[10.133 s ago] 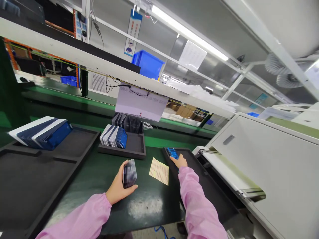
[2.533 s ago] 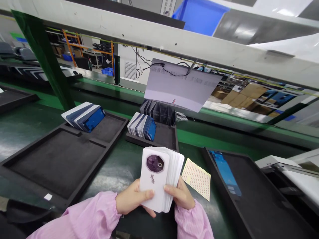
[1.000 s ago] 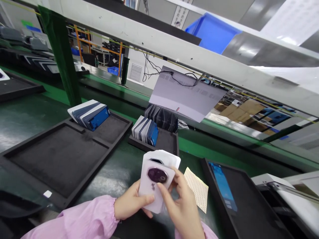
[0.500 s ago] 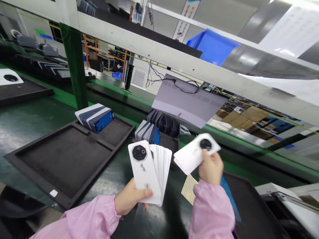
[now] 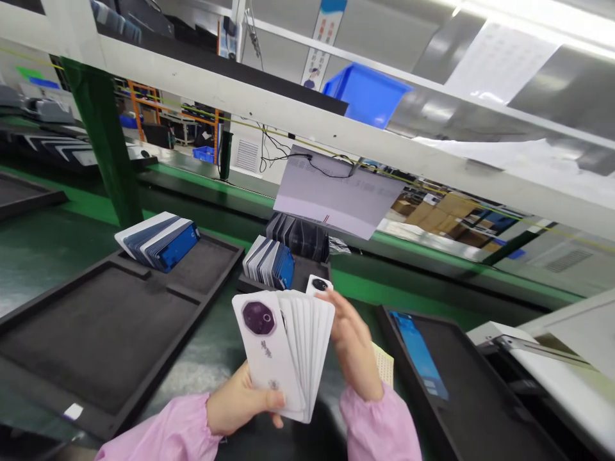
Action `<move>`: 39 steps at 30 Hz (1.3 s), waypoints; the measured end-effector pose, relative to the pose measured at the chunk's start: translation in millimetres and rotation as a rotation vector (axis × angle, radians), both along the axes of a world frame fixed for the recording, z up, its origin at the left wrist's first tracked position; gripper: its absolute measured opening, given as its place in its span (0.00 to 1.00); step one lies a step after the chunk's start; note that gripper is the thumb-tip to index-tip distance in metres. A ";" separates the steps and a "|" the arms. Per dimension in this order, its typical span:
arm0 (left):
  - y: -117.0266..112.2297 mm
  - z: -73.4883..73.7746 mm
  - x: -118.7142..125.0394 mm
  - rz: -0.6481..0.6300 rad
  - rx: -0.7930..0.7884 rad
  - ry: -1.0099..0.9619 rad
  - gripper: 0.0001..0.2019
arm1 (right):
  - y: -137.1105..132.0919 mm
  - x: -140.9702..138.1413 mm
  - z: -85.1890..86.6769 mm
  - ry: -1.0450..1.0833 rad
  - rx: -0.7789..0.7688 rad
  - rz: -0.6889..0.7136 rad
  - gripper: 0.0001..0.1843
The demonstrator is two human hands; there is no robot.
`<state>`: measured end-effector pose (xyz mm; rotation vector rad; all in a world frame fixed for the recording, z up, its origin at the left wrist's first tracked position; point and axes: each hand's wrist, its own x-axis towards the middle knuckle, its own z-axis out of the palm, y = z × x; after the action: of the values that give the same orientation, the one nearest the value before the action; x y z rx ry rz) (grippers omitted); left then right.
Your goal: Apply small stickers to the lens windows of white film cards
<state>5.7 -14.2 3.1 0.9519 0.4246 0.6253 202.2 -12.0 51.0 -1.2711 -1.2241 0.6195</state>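
Observation:
My left hand [image 5: 250, 400] grips a fanned stack of white phone back covers [image 5: 307, 358], thumb pressed on the front one. That front cover [image 5: 262, 365] has a dark octagonal camera window and small printed marks. Just right of the fan, my right hand [image 5: 353, 342] has its fingers stretched out, with its thumb hidden. Its fingertips overlap another white back cover [image 5: 313, 283] with a round dark camera window; most of this cover is hidden behind the fan. Beyond it, a small black tray [image 5: 305, 272] holds a row of upright covers [image 5: 269, 262].
At left, a large black tray [image 5: 110, 339] carries leaning covers [image 5: 156, 240]. A right-hand black tray [image 5: 480, 365] holds a blue film strip [image 5: 418, 352]. A yellow label sheet [image 5: 384, 365] lies beside my right wrist. A green post [image 5: 98, 134] and white shelf beam [image 5: 216, 86] stand ahead.
My right hand has moved left from out at the side, and its fingers have straightened. The cover there now shows behind the fan. My left hand keeps its stack; the view has shifted right.

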 end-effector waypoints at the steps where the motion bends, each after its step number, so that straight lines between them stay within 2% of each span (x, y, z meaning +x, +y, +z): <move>1: 0.0 0.2 0.0 -0.012 0.004 0.004 0.19 | -12.7 -11.5 0.9 0.068 -0.045 0.163 0.22; 3: 0.9 -0.2 0.3 -0.040 0.011 0.018 0.20 | -29.0 -29.9 -2.6 0.198 -0.134 0.316 0.20; 5: 2.6 -1.2 0.7 -0.057 0.020 0.050 0.21 | -33.3 -39.1 -11.7 0.319 -0.158 0.298 0.16; 8: 5.8 -1.9 1.6 -0.053 0.021 0.132 0.22 | -26.1 -38.3 -29.4 0.473 -0.122 0.258 0.15; 13: 8.1 -0.7 3.2 -0.074 0.024 0.234 0.25 | -12.0 -33.2 -47.8 0.598 -0.127 0.268 0.23; 16: 7.4 -4.0 3.2 -0.019 0.079 0.302 0.28 | -8.9 -36.0 -50.7 0.648 -0.142 0.274 0.27; 19: 6.1 -8.7 1.8 0.076 0.242 0.351 0.29 | -7.8 -41.6 -54.3 0.707 -0.159 0.282 0.24; 21: 5.4 -9.7 0.8 0.145 0.354 0.317 0.28 | -7.4 -47.2 -58.5 0.752 -0.159 0.279 0.24; 22: 5.3 -9.3 0.6 0.170 0.358 0.269 0.28 | -7.2 -50.5 -60.8 0.774 -0.153 0.273 0.23; 23: 5.3 -8.4 0.7 0.186 0.309 0.199 0.27 | -6.9 -54.0 -63.1 0.795 -0.146 0.267 0.23; 25: 5.9 -5.2 1.6 0.161 0.069 0.029 0.27 | -6.4 -60.5 -66.7 0.828 -0.135 0.265 0.23; 27: 6.9 -1.9 2.8 0.045 -0.218 -0.104 0.31 | -6.4 -64.3 -67.4 0.846 -0.140 0.290 0.23; 29: 7.7 -0.3 3.1 -0.101 -0.395 -0.138 0.34 | -7.4 -64.2 -64.9 0.847 -0.158 0.334 0.22; 31: 7.7 -1.9 2.3 -0.213 -0.435 -0.135 0.34 | -9.3 -61.1 -60.5 0.837 -0.180 0.383 0.23; 33: 6.7 -6.0 0.9 -0.270 -0.388 -0.152 0.37 | -11.3 -57.4 -56.9 0.829 -0.203 0.429 0.24; 36: 5.1 -12.6 -1.2 -0.289 -0.304 -0.165 0.42 | -12.2 -53.3 -56.9 0.824 -0.235 0.476 0.23; 39: 4.9 -14.1 -2.7 -0.269 -0.292 -0.178 0.39 | -10.6 -50.5 -60.5 0.805 -0.258 0.510 0.21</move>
<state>3.0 -9.4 -11.0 0.6540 0.2160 0.3851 151.8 -22.6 -9.5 -0.7518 -0.7796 1.5258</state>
